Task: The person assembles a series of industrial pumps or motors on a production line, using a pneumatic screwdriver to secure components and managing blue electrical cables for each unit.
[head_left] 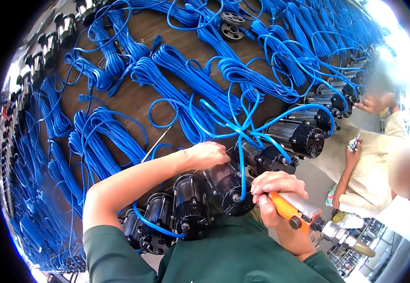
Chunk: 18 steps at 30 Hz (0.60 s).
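Note:
My left hand (209,155) rests on the far end of a dark, glossy cylindrical unit (220,178), its fingers curled down around it and partly hidden. A blue cable (242,165) rises from the black end cap of this unit, which faces me. Just right of that cap, my right hand (280,188) is wrapped round an orange and silver air tool (290,211). A metal hose fitting (335,233) sticks out of the tool's back end, toward the lower right. The tool's front end is hidden by my fingers.
Similar units line the table edge, one (190,205) on the left and another (295,139) on the right. Coiled blue cables (190,78) cover much of the brown table (141,111). Black wheels (232,32) lie far back. At right, a co-worker's hand holds small metal parts (353,144).

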Motion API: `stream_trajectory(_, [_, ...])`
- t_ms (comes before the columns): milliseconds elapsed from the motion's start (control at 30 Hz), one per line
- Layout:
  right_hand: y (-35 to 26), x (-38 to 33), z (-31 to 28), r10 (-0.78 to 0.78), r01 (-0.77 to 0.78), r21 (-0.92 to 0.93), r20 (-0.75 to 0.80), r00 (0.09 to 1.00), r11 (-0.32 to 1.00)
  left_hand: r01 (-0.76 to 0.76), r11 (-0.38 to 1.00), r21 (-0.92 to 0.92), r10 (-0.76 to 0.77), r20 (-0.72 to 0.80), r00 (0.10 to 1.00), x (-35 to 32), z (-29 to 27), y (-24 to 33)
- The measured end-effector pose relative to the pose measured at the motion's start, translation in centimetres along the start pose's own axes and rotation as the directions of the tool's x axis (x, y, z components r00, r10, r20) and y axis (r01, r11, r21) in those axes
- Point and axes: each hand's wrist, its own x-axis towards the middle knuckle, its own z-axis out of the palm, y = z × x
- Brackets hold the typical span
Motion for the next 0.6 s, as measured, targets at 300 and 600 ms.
stream_trajectory(300, [0.5,-1.2,0.9,-0.028,0.028,-0.003,-0.043,0.999,1.0,0.244,0.961,-0.13,-0.26,-0.125,0.958,-4.0,0.6,0.6])
stream_trajectory(600, [-0.5,-1.6,1.3,0.004,-0.003,0.013,-0.076,0.997,1.0,0.264,0.961,-0.086,-0.278,-0.295,0.914,-8.3,3.7,3.9])
